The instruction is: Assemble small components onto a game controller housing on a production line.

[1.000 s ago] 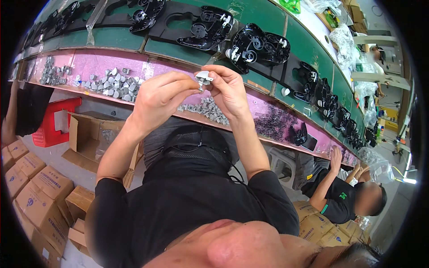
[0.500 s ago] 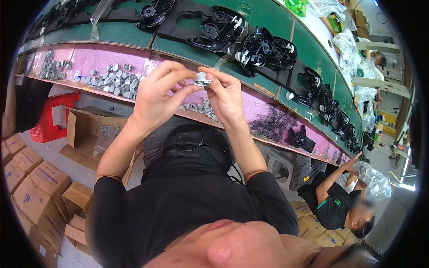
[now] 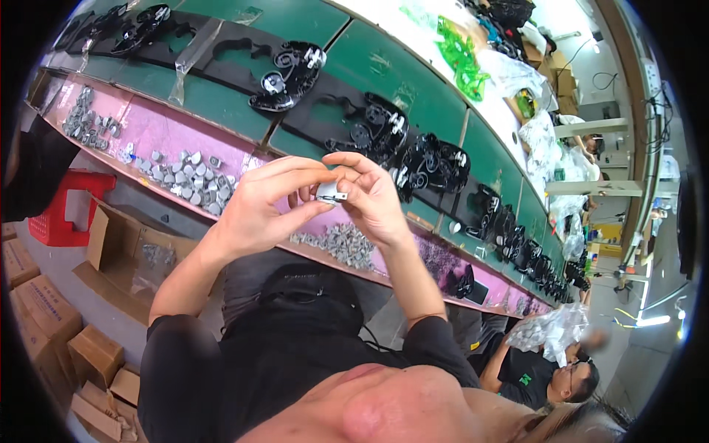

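Observation:
A small light-grey plastic part (image 3: 330, 193) is held up between my two hands above the pink bench strip. My right hand (image 3: 373, 199) pinches its right end between thumb and fingers. From the other side, the thumb and bent fingers of my left hand (image 3: 269, 199) close round its left edge; the exact contact is partly hidden. Under my hands lies a pile of small grey pieces (image 3: 343, 246). Rounded grey caps (image 3: 188, 176) are heaped left of my left hand.
Black plastic housings (image 3: 368, 127) sit in dark trays on the green worktop (image 3: 295, 140) beyond. Small dark parts (image 3: 436, 258) lie on the pink strip at right. Cardboard boxes (image 3: 44, 314) and a red stool (image 3: 63, 210) stand at left. A person (image 3: 528, 376) holds a clear bag at right.
My view has shifted, so bench and hands appear lower in it. The grey part is still between both hands and seems slightly turned. The person at right now has the bag lower.

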A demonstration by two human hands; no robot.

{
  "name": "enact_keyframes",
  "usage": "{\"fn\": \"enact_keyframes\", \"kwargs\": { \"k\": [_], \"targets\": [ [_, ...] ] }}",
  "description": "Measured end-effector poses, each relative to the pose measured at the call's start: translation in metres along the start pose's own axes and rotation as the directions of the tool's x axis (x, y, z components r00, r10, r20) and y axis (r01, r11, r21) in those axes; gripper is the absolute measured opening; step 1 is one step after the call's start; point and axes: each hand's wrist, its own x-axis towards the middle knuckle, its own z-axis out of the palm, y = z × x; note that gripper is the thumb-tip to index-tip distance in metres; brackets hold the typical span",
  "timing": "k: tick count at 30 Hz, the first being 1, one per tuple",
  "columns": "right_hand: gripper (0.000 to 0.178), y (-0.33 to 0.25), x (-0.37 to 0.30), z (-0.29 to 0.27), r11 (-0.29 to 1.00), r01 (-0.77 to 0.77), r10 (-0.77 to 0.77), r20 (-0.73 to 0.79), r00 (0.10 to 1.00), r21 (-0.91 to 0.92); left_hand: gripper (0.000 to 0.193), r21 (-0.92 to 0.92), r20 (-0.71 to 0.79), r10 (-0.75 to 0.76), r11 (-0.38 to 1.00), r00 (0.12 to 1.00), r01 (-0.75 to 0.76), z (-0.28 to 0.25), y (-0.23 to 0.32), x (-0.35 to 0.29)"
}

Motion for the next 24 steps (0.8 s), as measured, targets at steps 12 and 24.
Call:
{"fn": "enact_keyframes", "kwargs": {
  "k": [12, 24],
  "targets": [
    [0.04, -0.099, 0.357, -0.071, 0.399, -0.173, -0.151, -0.251, 0.956, -0.9, 0.035, -0.092, 0.001, -0.154, 0.984, 0.988, 0.154, -0.046, -0.033, -0.019],
    [0.031, -0.104, 0.548, -0.124, 0.549, -0.412, -0.228, -0.604, 0.764, -0.728, 0.035, -0.172, -0.101, -0.425, 0.898, 0.899, 0.405, -0.095, -0.055, -0.043]
  ]
}}
